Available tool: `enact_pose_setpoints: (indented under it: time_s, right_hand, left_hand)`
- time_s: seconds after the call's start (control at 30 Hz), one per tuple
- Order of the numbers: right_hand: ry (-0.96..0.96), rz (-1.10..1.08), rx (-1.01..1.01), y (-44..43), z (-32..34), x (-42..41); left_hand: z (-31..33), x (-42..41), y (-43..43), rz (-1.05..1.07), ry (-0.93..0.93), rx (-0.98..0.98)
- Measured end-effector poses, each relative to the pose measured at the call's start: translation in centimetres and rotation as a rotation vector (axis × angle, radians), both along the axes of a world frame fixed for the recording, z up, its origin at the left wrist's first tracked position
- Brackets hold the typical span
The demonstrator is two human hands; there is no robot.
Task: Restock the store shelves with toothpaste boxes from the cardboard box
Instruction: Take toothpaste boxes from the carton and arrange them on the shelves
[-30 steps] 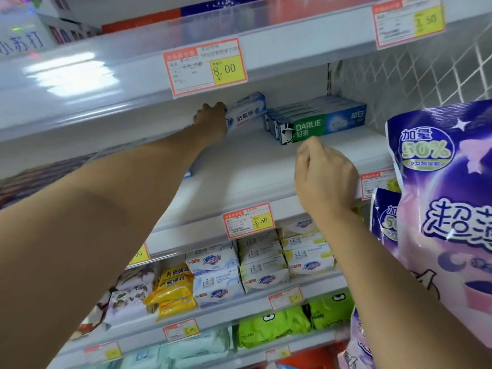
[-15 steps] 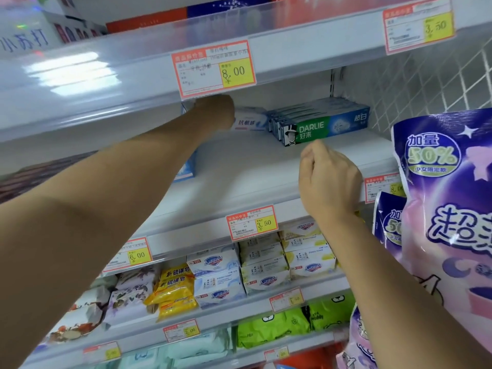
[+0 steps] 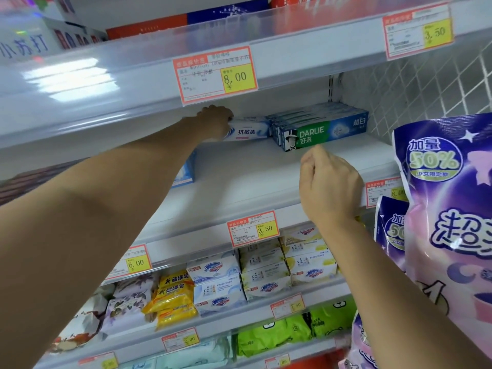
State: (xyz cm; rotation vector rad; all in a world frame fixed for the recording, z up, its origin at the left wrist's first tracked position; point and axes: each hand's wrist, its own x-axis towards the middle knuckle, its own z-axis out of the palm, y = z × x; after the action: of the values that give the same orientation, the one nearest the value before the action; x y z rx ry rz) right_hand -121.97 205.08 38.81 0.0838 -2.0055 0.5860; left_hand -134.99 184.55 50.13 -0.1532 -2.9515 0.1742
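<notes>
End of white toothpaste box (image 3: pixel 247 131) covered by left hand (image 3: pixel 215 121); blue box (image 3: pixel 186 173) half hidden behind forearm (image 3: pixel 127 187); purple pack (image 3: pixel 447 209) edge-cropped.

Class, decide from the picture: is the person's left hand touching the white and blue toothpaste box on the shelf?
Touching. The head view shows the left hand gripping the left end of the white and blue toothpaste box.

Toothpaste box (image 3: pixel 249 131) in left grip (image 3: pixel 215 123): one second ago tilted, far end raised toward 1 o'clock, clear of shelf (image 3: pixel 253 177). Now level, lying flat on shelf. Right end closed up to DARLIE stack (image 3: pixel 327 129), just beside its 9 o'clock side. More front label visible than half second ago.
</notes>
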Motion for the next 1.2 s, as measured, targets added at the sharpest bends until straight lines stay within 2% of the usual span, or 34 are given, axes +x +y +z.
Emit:
enact_pose_setpoints:
  time_s: [0.37, 0.57, 0.83, 0.93, 1.07, 1.2]
  right_hand:
    - [-0.051, 0.011, 0.009, 0.1, 0.1, 0.1]
    - [-0.106, 0.022, 0.01, 0.2, 0.2, 0.3]
    - [-0.136, 0.025, 0.015, 0.2, 0.4, 0.5]
    - [-0.146, 0.028, 0.015, 0.2, 0.4, 0.5]
    - [-0.138, 0.033, 0.015, 0.2, 0.4, 0.4]
    - [-0.137, 0.024, 0.008, 0.2, 0.4, 0.5]
  left_hand:
    - [-0.5, 0.5, -0.5, -0.07, 0.176, 0.089]
    - [-2.9, 0.7, -0.1, -0.028, 0.39, 0.132]
    - [-3.4, 0.8, 0.1, -0.033, 0.459, 0.171]
    - [-2.8, 0.9, -0.1, 0.012, 0.502, 0.274]
    - [-2.2, 0.7, -0.1, -0.078, 0.425, 0.476]
    - [-2.6, 0.4, 0.8, -0.171, 0.324, 0.458]
